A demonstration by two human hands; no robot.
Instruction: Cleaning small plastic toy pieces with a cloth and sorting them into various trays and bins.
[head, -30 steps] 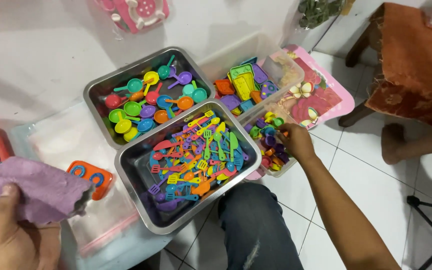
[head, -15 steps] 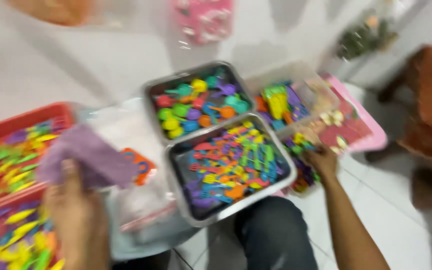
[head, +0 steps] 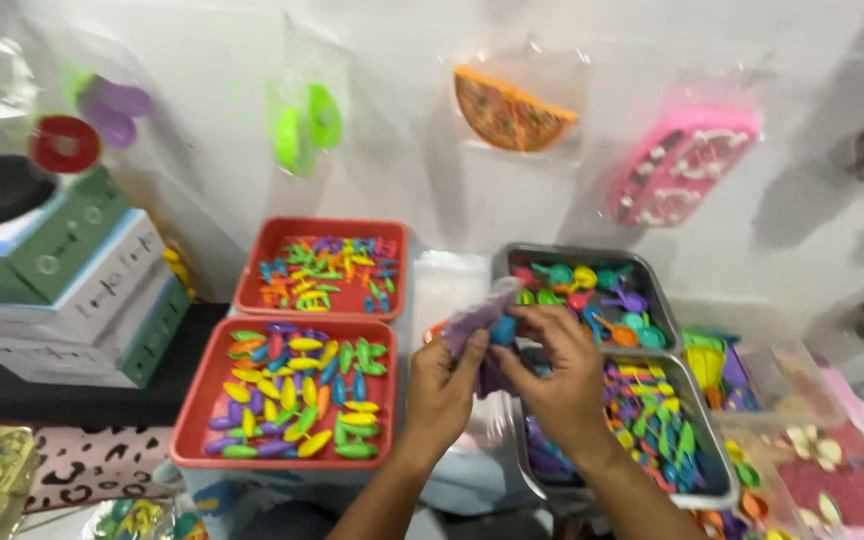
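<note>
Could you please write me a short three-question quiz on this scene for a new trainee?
1. True or false: the left hand and right hand are together at the crumpled purple cloth.
2. What colour is the small round plastic piece pinched against that cloth?
3. The near red plastic tray holds: A) spoons, B) leaf-shaped pieces, C) pans?

Key: 1 true; 2 blue; 3 B.

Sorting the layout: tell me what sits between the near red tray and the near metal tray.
Head view: both hands, left hand and right hand, holding a purple cloth and small blue piece.
</note>
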